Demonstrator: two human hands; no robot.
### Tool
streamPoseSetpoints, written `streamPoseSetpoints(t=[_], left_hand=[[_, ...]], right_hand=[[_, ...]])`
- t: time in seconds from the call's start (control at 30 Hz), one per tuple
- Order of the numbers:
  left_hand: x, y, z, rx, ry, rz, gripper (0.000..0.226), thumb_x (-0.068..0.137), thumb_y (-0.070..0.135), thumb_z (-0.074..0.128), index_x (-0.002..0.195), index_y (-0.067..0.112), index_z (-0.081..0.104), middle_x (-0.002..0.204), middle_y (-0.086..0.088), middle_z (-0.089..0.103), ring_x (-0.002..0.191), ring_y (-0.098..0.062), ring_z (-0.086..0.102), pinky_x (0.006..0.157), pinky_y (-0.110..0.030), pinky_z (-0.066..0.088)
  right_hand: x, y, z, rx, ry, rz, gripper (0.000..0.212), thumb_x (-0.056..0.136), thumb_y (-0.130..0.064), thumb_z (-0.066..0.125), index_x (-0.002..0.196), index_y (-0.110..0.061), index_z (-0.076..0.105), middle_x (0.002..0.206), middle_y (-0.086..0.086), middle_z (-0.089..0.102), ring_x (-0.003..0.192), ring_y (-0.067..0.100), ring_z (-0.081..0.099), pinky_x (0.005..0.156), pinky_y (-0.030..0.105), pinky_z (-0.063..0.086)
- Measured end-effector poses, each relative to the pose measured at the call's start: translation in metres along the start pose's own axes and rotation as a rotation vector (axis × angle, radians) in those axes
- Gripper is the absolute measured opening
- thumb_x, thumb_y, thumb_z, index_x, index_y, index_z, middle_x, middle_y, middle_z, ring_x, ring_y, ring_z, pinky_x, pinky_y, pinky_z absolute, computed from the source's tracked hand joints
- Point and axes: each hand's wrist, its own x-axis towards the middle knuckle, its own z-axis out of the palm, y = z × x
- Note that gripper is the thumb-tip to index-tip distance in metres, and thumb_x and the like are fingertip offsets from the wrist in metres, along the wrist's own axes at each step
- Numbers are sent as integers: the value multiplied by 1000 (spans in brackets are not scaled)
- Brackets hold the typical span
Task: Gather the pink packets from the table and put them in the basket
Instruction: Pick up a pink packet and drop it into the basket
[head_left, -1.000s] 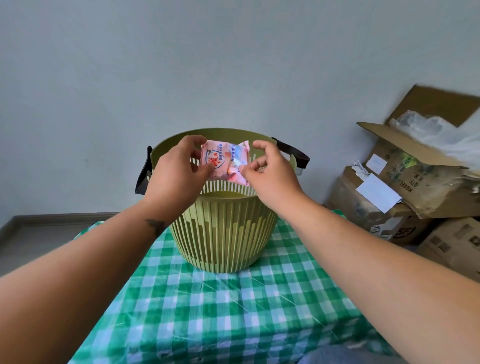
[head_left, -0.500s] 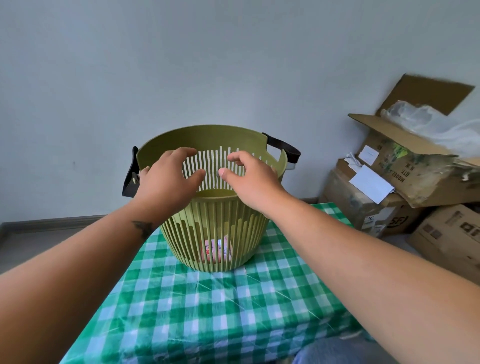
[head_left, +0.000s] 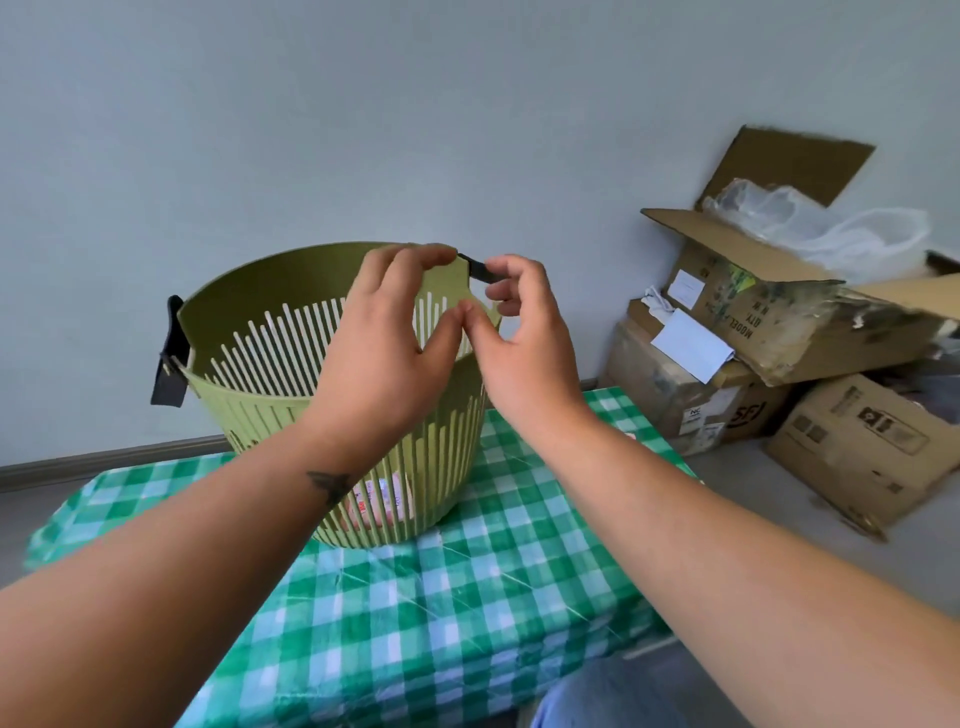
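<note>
Both the left hand (head_left: 384, 358) and right hand (head_left: 524, 338) hover empty, fingers loosely spread, over the green slatted basket (head_left: 249, 358). A pink packet (head_left: 379, 501) lies at its bottom, visible through the slats, apparently dropped there; no packets show on the checked tablecloth (head_left: 441, 597).

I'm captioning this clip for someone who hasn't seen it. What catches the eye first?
Two bare hands, the left hand and right hand, hover empty at the rim of a green slatted basket on a green checked tablecloth. A pink packet shows through the slats at the bottom.
</note>
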Motion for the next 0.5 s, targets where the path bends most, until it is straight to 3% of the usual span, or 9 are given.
streamPoseSetpoints(t=[0.13, 0.23, 0.3, 0.43, 0.5], left_hand=[[-2, 15, 27, -112, 6, 17, 36, 90, 23, 58, 125, 23, 48, 119, 9, 47, 107, 0, 50, 87, -6, 38], [-8, 21, 49, -174, -11, 30, 36, 90, 20, 57, 121, 34, 45, 113, 18, 45, 106, 2, 51, 85, -10, 43], [-13, 21, 66, -185, -48, 2, 34, 90, 21, 55, 122, 31, 47, 114, 14, 46, 105, 4, 51, 83, -15, 47], [-28, 16, 102, -178, -161, -55, 36, 89, 21, 56, 123, 27, 48, 120, 6, 47, 102, 7, 50, 78, -7, 41], [-37, 12, 117, -188, -208, -93, 35, 89, 20, 56, 123, 27, 48, 119, 7, 46, 100, 3, 51, 78, -11, 41]], right_hand=[[0, 16, -20, 37, 68, 25, 39, 85, -31, 62, 120, -34, 43, 105, -3, 58, 99, 10, 54, 72, 8, 40], [-3, 34, -32, 47, 89, 61, 39, 86, -28, 63, 120, -30, 45, 105, -3, 57, 98, 13, 54, 78, 17, 42], [-8, 49, -40, 30, 103, 97, 37, 87, -27, 62, 120, -31, 46, 106, -2, 57, 97, 13, 53, 77, 19, 42], [-22, 84, -51, -35, 100, 190, 37, 88, -23, 60, 120, -32, 45, 109, -1, 56, 99, 15, 55, 72, 22, 42], [-31, 101, -54, -55, 82, 251, 37, 88, -22, 59, 120, -33, 45, 110, -1, 57, 101, 16, 56, 73, 26, 44]])
